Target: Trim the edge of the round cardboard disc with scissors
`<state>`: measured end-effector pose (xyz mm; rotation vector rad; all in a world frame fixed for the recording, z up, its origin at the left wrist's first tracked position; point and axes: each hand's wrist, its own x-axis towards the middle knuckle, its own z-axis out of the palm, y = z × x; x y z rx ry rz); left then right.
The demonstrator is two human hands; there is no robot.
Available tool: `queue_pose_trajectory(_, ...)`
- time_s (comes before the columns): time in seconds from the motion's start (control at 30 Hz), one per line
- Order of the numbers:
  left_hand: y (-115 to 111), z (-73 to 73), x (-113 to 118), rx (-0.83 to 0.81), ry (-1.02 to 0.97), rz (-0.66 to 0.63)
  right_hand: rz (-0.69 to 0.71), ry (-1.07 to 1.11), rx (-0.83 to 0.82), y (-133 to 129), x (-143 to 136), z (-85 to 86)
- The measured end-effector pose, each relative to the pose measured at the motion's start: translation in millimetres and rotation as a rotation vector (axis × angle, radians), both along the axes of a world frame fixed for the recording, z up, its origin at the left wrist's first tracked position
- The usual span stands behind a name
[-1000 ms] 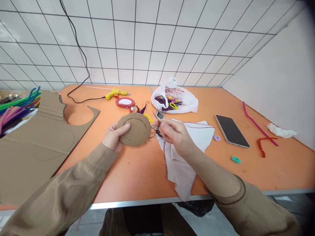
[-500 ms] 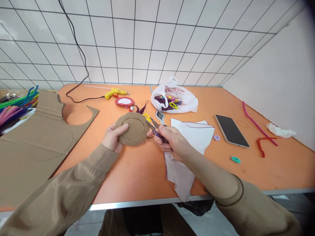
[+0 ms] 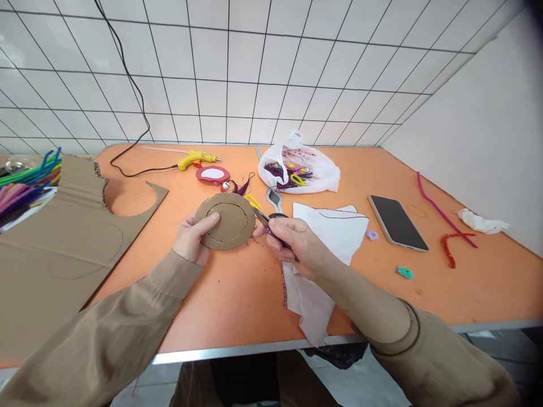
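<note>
My left hand (image 3: 197, 234) is closed on the left edge of a round cardboard disc (image 3: 229, 226), thumb on top. An oval line, dark and partly slit, runs inside the disc's rim. In my right hand (image 3: 291, 240) is a pair of scissors (image 3: 267, 221), with the blade tips at the disc's right edge. Whether the blades touch the cardboard I cannot tell. Just behind the disc lie a yellow loop (image 3: 253, 200) and a purple tassel with a small bell (image 3: 226, 185). White cloth (image 3: 331, 229) with dark stitched edges lies under and beside my right hand.
A large cut cardboard sheet (image 3: 55, 271) covers the left. Behind are a yellow glue gun (image 3: 197, 160), a red-rimmed oval piece (image 3: 212, 174) and a plastic bag (image 3: 326, 175) of threads. A phone (image 3: 397, 222), a green ring (image 3: 405, 272) and pipe cleaners (image 3: 447, 212) lie right.
The scissor blades look closer together than before, with the tips still at the disc's right edge. The view has shifted slightly; both hands keep their holds.
</note>
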<state>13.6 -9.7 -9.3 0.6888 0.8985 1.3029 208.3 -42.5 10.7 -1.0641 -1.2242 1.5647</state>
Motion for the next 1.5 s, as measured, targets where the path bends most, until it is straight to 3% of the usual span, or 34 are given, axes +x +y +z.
queue_pose_trajectory(0.3,-4.0,2.1,2.2,-0.001,-0.007,0.011,0.023,-0.038,-0.082,-2.1,-0.2,-2.1)
queue_pose_trajectory(0.53,-4.9,1.1,0.8,0.049,0.003,-0.119,0.007,-0.089,-0.074,-0.8,0.2,-3.9)
queue_pose_trajectory(0.77,-5.2,3.0,1.1,0.111,0.026,-0.248,-0.016,-0.235,0.037,0.5,1.1,-4.4)
queue_pose_trajectory(0.97,-6.5,-0.5,2.5,0.102,0.031,-0.173,-0.027,-0.298,0.049,-1.6,3.2,-0.9)
queue_pose_trajectory(1.13,0.2,0.0,-3.8,0.126,0.038,0.014,-0.019,-0.214,-0.006,-3.4,3.2,-2.5)
queue_pose_trajectory(1.27,2.9,-0.8,-5.5,0.108,0.037,0.001,0.048,-0.116,-0.011,-5.9,3.3,-6.1)
queue_pose_trajectory(1.37,1.2,-3.3,-3.2,0.094,0.030,-0.060,0.088,-0.124,0.077,-7.3,3.6,-7.1)
queue_pose_trajectory(1.5,-2.3,-5.0,-0.3,0.088,0.028,-0.107,0.039,-0.365,0.373,-8.6,3.7,-5.0)
